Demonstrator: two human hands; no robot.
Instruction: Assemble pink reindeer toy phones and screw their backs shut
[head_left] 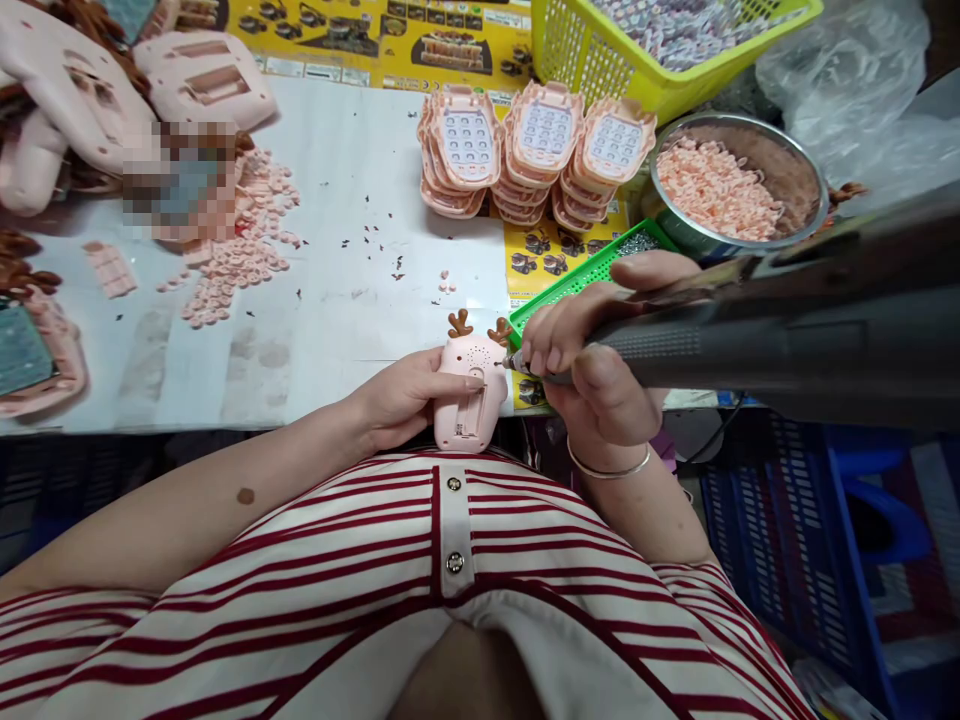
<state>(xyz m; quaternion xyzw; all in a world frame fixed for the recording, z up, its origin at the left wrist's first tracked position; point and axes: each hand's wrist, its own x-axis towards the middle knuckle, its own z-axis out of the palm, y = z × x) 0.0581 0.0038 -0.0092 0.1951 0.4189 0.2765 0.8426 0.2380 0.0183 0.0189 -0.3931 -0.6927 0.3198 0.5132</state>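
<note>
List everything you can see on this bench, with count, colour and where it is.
Toy phone shell: one, pink with brown antlers, table's near edge, held.
Electric screwdriver: one, dark grey, right side, tip at the shell.
Keypad fronts: three stacks, pink, table centre back.
Steel bowl: one, silver, holding pink parts, right.
Green tray: one, beside the bowl.
Yellow basket: one, top right.
Loose buttons: many, pink, left.
Left hand: grips the shell.
Right hand: grips the screwdriver.
</note>
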